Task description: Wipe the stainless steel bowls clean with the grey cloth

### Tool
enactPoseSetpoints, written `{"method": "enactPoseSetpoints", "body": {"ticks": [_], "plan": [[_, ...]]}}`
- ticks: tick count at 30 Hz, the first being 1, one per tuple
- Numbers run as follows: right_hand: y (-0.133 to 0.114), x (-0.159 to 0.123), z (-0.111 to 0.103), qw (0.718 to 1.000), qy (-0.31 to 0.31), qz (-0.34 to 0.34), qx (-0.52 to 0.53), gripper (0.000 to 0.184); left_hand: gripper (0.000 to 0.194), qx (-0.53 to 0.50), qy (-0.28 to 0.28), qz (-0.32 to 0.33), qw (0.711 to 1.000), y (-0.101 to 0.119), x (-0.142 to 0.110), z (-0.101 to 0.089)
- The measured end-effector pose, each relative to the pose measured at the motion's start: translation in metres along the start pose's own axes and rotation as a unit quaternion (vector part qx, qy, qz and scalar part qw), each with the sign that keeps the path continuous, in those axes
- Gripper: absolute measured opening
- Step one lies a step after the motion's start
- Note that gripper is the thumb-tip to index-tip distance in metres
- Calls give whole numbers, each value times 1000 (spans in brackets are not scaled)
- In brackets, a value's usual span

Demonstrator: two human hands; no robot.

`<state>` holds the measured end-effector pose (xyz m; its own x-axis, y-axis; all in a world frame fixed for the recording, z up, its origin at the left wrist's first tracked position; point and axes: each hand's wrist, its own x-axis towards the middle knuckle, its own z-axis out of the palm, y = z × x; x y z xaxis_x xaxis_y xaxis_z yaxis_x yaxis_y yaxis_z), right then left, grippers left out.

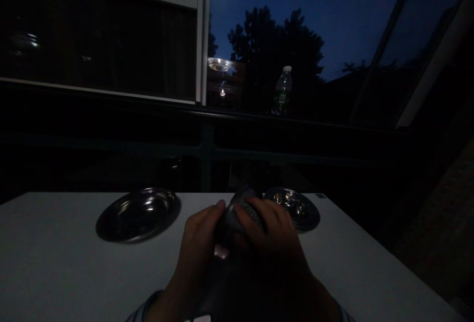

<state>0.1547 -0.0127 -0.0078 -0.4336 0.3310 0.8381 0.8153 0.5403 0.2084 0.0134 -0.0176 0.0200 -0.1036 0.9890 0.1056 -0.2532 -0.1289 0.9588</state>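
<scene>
The scene is very dim. My left hand (196, 243) and my right hand (274, 235) are together over the near middle of a white table (55, 262). Both wrap around a dark, soft object (239, 208) that sticks up between them; it looks like a pouch or bag, but I cannot make it out for sure. Just beyond my right hand lies a small metal plate (296, 208) with several small shiny items on it. A larger, empty metal plate (138, 213) lies to the left of my hands.
A dark railing (207, 149) runs behind the table's far edge. A plastic water bottle (282, 91) stands on the ledge beyond it. A window frame (200, 35) rises at the back left, with trees and night sky behind.
</scene>
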Motion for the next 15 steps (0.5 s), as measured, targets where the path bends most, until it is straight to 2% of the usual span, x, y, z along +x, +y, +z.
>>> {"method": "enactPoseSetpoints", "body": {"ticks": [3,5,11,13,15], "plan": [[-1,1,1,1000,-12,16,16,34,30,-7,17,-1,1000,1,-2,1],[-1,2,1,999,-5,28,27,33,31,-3,6,1,1000,1,-3,1],[-10,3,0,990,81,100,50,21,30,-25,-30,10,999,-2,-4,-1],[-11,1,1,989,111,88,34,16,30,-28,-33,-2,999,-1,-5,0],[-12,0,2,986,156,39,37,14,28,-23,-23,-13,999,1,-7,1]]}}
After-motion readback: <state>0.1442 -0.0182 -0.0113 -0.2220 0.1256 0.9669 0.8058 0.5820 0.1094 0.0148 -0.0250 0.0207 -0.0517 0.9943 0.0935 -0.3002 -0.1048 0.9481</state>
